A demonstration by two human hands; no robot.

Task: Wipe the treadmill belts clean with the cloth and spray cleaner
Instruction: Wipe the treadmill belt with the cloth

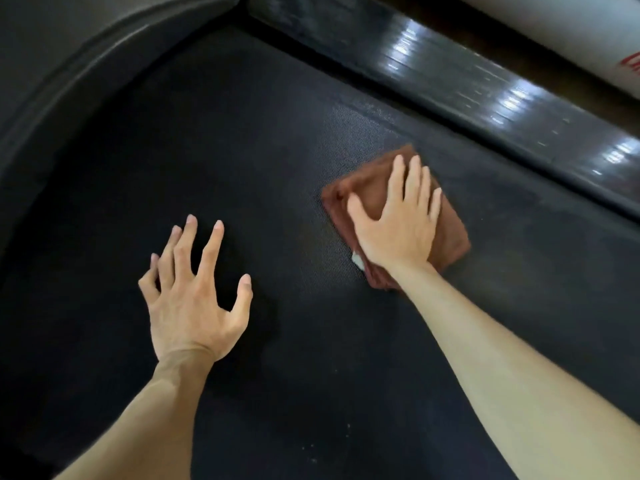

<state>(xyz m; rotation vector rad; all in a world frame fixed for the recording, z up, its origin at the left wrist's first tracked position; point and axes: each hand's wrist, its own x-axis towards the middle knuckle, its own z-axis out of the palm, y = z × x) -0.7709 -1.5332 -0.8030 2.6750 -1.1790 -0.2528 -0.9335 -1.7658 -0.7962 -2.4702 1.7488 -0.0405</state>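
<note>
The black textured treadmill belt (pixel 263 140) fills most of the view. A folded brown cloth (pixel 453 233) lies flat on it at the right of centre, a small white tag showing at its near edge. My right hand (pixel 398 220) presses flat on the cloth with straight, spread fingers. To the left, my left hand (pixel 194 296) rests on the bare belt, fingers spread and thumb out, holding nothing. No spray bottle is in view.
A glossy black side rail (pixel 485 95) runs diagonally along the belt's far right edge. A dark curved motor cover (pixel 86 64) bounds the belt at the upper left. A white cylinder (pixel 568 32) with red marks lies beyond the rail. Small white specks dot the near belt.
</note>
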